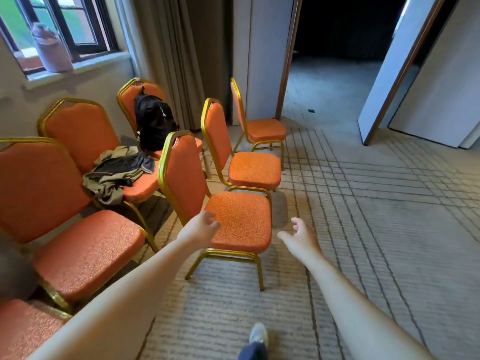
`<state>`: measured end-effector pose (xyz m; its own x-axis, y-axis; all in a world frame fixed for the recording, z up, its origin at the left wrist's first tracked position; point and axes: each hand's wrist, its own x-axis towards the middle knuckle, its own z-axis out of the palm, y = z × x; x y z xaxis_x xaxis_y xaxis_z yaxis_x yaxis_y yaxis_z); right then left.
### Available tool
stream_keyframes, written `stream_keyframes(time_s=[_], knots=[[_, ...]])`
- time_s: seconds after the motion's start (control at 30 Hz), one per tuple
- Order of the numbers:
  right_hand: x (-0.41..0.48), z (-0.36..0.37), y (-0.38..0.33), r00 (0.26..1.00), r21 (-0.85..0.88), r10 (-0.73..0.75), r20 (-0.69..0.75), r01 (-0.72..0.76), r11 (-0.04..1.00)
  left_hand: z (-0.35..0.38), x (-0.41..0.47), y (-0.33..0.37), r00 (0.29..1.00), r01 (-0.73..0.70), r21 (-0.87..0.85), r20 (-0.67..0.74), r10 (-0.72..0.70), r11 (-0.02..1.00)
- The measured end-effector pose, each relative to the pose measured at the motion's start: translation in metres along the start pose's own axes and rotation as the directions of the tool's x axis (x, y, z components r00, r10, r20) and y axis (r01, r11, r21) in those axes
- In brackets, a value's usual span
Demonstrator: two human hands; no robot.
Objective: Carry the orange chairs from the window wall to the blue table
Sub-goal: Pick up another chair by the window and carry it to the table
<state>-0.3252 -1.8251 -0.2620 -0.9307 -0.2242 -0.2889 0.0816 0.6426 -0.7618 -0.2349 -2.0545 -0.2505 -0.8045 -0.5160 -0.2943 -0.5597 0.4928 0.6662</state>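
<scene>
Between empty hands (201,228), nearest chair (240,220)

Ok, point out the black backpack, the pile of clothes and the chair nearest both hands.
black backpack (153,120), head view, front panel.
pile of clothes (117,172), head view, middle of the heap.
nearest chair (240,220), head view, seat cushion.

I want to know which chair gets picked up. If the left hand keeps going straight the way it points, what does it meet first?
Probably the seat of the nearest orange chair: the left hand, open, is at its near-left edge. Depth is unclear.

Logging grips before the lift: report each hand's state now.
Left hand: open, empty, over the nearest chair seat.
Right hand: open, empty.
</scene>
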Motion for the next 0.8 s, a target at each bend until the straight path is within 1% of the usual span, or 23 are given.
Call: stream_keyframes(time_s=[0.03, 0.2, 0.3, 0.53, 0.63, 0.73, 0.8], knots=[[0.034, 0.004, -0.009, 1.000, -0.004, -0.002, 0.004, 0.002, 1.000, -0.002, 0.034, 0.004, 1.000, 0.011, -0.002, -0.012, -0.011, 1.000], [0.145, 0.013, -0.047, 0.999, 0.013, -0.029, 0.046, 0.029, 1.000, -0.010, 0.141, 0.018, 0.998, 0.055, -0.017, -0.038, -0.056, 0.998], [0.212, 0.017, -0.066, 0.998, 0.002, -0.033, 0.059, 0.033, 0.999, -0.012, 0.201, 0.028, 0.997, 0.050, -0.023, -0.064, -0.052, 0.998], [0.323, 0.053, -0.084, 0.993, -0.017, 0.064, 0.102, -0.063, 0.998, -0.006, 0.325, 0.019, 0.996, 0.090, -0.040, 0.005, -0.090, 0.995], [0.368, 0.072, -0.084, 0.989, -0.018, 0.129, 0.076, -0.128, 0.992, -0.003, 0.380, 0.014, 0.993, 0.108, -0.017, 0.041, -0.107, 0.994], [0.410, 0.090, -0.086, 0.984, -0.008, 0.172, 0.048, -0.171, 0.985, 0.002, 0.437, 0.005, 0.990, 0.132, -0.034, 0.054, -0.130, 0.991], [0.434, 0.106, -0.080, 0.973, -0.007, 0.223, 0.057, -0.223, 0.975, 0.008, 0.464, -0.004, 0.982, 0.170, -0.054, 0.093, -0.165, 0.984]])
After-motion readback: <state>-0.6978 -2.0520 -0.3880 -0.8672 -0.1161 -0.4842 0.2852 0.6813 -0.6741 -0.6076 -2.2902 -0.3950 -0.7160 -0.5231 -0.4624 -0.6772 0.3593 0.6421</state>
